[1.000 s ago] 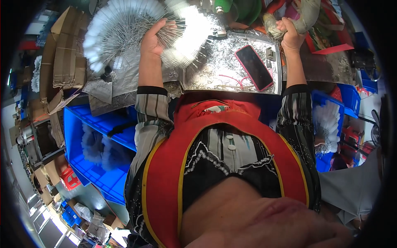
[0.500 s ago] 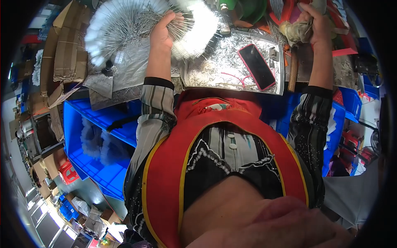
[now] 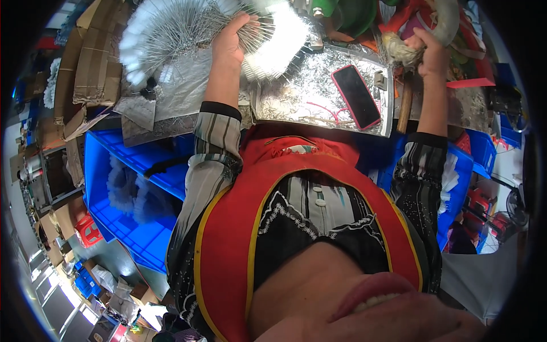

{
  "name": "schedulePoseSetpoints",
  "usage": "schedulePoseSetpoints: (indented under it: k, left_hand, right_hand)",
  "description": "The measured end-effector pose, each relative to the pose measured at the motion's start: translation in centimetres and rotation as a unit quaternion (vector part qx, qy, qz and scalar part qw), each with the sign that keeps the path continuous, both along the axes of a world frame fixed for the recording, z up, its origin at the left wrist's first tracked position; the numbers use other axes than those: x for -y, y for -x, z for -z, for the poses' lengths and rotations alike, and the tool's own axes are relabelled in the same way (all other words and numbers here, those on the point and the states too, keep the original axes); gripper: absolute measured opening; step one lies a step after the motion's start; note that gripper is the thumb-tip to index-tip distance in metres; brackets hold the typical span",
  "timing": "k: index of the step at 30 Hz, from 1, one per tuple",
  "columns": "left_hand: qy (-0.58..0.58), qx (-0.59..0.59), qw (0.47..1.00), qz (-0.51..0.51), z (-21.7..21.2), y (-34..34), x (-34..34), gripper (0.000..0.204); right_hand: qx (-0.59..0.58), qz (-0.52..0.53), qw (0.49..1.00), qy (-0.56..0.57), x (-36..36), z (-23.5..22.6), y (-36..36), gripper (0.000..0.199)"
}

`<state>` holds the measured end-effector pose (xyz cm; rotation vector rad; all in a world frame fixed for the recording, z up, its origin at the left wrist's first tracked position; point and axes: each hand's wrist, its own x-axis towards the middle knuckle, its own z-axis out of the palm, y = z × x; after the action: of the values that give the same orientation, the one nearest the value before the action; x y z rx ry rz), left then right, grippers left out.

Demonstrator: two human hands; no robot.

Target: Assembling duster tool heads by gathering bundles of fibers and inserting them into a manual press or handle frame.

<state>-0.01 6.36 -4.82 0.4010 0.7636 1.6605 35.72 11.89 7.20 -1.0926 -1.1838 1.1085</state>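
My left hand (image 3: pixel 229 43) is closed around the thin metal wire stems of several white bristle brushes (image 3: pixel 162 43), whose tufts fan out in a wide ring at the upper left. Under the lamp's glare, the right part of that ring is washed out to white. At the upper right, my right hand (image 3: pixel 431 52) has its fingers curled at a cloth-wrapped lump (image 3: pixel 401 51) on a machine with red and green parts. The thumb side of this hand touches the wrapping; its grip is partly hidden. A wooden handle (image 3: pixel 405 102) hangs below the lump.
A phone with a pink-red case (image 3: pixel 356 97) lies on a shiny metal tray (image 3: pixel 290 102) strewn with wire bits. Cardboard boxes (image 3: pixel 99 62) stand at the left. Below the bench edge, a blue crate (image 3: pixel 134 228) holds pale brushes. A green machine part (image 3: pixel 356 20) stands at the back.
My right hand has come down and to the left a little, its fingers now more curled beside the wrapped lump. My left hand keeps its hold on the brush stems, slightly shifted right.
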Motion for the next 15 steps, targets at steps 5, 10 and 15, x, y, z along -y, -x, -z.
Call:
schedulePoseSetpoints:
  k: [5, 10, 15]
  left_hand:
    - [-0.006, 0.004, 1.0, 0.007, 0.6, 0.5, -0.3, 0.025]
    - [-0.01, -0.009, 1.0, 0.02, 0.3, 0.5, -0.2, 0.025]
    - [-0.088, 0.06, 0.994, 0.004, 0.2, -0.4, -0.4, 0.033]
  right_hand:
    - [-0.056, -0.158, 0.978, 0.128, -1.9, -3.3, -1.6, 0.025]
    - [0.067, 0.046, 0.973, -0.216, -0.2, 4.4, 0.5, 0.015]
    - [-0.035, -0.074, 0.991, -0.11, -1.4, 5.2, -1.0, 0.021]
